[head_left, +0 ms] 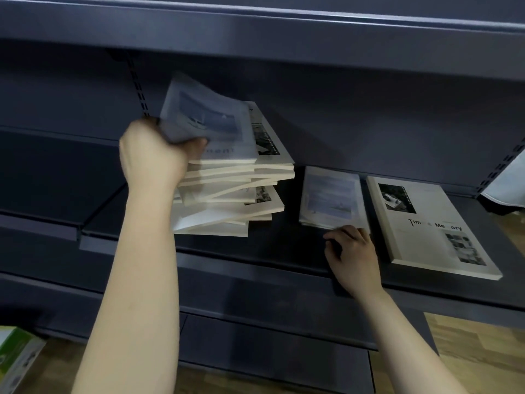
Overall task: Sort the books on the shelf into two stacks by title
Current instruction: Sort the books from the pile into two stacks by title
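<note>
A messy pile of several pale books (227,194) stands on the dark shelf (255,251). My left hand (153,155) grips the top book (204,120), a grey-blue cover with a boat picture, and lifts its left edge off the pile. To the right lies a matching grey-blue book (331,197), flat on the shelf. My right hand (352,257) touches its near edge with curled fingers. Farther right lies a white book titled "Time & Memory" (426,226).
The shelf above (255,29) overhangs the books closely. A slotted upright (137,81) runs down the back panel behind the pile. A green and white box (14,356) sits at the lower left over a wooden floor (477,351).
</note>
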The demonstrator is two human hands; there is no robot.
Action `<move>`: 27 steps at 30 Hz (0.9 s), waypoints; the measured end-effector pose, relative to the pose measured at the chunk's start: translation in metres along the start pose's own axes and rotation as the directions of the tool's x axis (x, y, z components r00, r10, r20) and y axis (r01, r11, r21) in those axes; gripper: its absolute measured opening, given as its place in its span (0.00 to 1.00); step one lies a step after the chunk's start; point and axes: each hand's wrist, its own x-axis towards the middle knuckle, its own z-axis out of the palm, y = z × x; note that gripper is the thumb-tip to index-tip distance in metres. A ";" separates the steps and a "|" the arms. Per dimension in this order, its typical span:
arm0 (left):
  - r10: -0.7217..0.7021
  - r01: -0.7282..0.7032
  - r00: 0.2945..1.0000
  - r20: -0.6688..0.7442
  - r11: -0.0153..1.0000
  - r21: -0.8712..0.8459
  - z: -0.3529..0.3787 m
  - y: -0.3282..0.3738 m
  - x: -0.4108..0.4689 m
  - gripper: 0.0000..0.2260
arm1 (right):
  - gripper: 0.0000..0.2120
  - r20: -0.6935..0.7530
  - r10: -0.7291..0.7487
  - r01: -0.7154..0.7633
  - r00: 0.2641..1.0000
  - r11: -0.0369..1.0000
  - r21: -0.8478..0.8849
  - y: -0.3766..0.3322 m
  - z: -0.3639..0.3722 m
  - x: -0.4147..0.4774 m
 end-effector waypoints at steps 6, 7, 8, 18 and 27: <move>0.051 -0.031 0.987 -0.150 0.991 0.130 -0.006 0.008 -0.010 0.17 | 0.08 0.009 -0.008 0.008 1.000 1.000 -0.006 -0.001 -0.001 0.000; 0.043 -0.026 0.984 -0.171 0.994 0.102 -0.007 0.010 -0.010 0.17 | 0.08 0.013 -0.010 0.010 1.000 1.000 -0.009 0.000 -0.002 0.001; 0.020 -0.015 0.986 -0.167 0.999 0.028 -0.008 0.011 -0.011 0.17 | 0.08 0.015 -0.012 0.012 1.000 1.000 -0.011 0.000 -0.002 0.001; -0.024 0.024 1.000 0.008 0.808 -0.588 0.004 0.038 -0.058 0.09 | 0.11 0.116 0.101 -0.132 0.988 0.940 0.314 -0.008 -0.028 0.010; 0.037 0.248 0.948 0.317 0.543 -0.803 0.068 0.075 -0.129 0.09 | 0.15 0.221 0.427 -0.402 0.877 0.399 0.824 -0.026 -0.083 0.036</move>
